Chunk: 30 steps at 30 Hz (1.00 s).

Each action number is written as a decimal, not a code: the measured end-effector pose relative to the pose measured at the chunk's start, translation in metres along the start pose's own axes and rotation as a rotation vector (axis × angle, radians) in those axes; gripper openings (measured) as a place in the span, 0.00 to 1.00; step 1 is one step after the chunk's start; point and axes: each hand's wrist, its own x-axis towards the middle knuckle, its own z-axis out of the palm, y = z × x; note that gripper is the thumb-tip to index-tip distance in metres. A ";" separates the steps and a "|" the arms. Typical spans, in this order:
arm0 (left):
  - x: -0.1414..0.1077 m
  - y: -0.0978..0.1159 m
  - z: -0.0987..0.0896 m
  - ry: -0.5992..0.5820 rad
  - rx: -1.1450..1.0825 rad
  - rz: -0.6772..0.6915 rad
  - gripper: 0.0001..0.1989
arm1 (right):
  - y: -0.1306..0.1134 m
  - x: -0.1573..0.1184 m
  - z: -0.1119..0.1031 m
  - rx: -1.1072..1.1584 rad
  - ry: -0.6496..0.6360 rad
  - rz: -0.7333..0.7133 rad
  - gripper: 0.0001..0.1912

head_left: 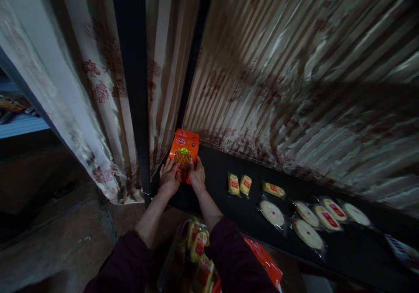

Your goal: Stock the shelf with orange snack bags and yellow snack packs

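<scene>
An orange snack packet stands at the left end of the black shelf, by the corner post. A second orange packet edge shows just behind its top. My left hand grips the packet's lower left side, fingers laid across its front. On the lower right side my right hand holds it, thumb on the front and the other fingers partly hidden. To the right on the shelf lie small yellow wrapped cakes and several round pale flatbreads in clear wrap.
Below the shelf, a container of yellow wrapped cakes sits between my forearms, with more orange packaging beside it. A black post rises at the left. Patterned curtains hang behind and to the left.
</scene>
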 end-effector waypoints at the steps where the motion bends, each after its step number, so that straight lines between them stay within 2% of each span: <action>1: 0.000 0.000 0.000 0.000 0.002 0.000 0.21 | 0.001 0.001 -0.001 0.000 -0.006 0.011 0.29; 5: 0.000 0.001 -0.001 -0.014 0.007 -0.005 0.22 | 0.002 0.002 -0.005 0.014 -0.010 0.051 0.29; 13: 0.001 -0.003 0.003 0.022 0.010 -0.005 0.21 | 0.003 0.002 -0.005 0.009 -0.026 0.023 0.26; 19: -0.001 0.001 0.000 0.030 0.017 -0.016 0.21 | 0.003 0.000 -0.009 0.099 -0.037 0.082 0.30; 24: -0.001 0.006 -0.004 0.032 0.042 -0.028 0.20 | -0.007 -0.018 -0.021 0.136 0.003 0.077 0.29; 30: -0.006 0.009 -0.009 0.081 0.060 0.019 0.19 | -0.010 -0.055 -0.041 0.209 0.023 0.038 0.27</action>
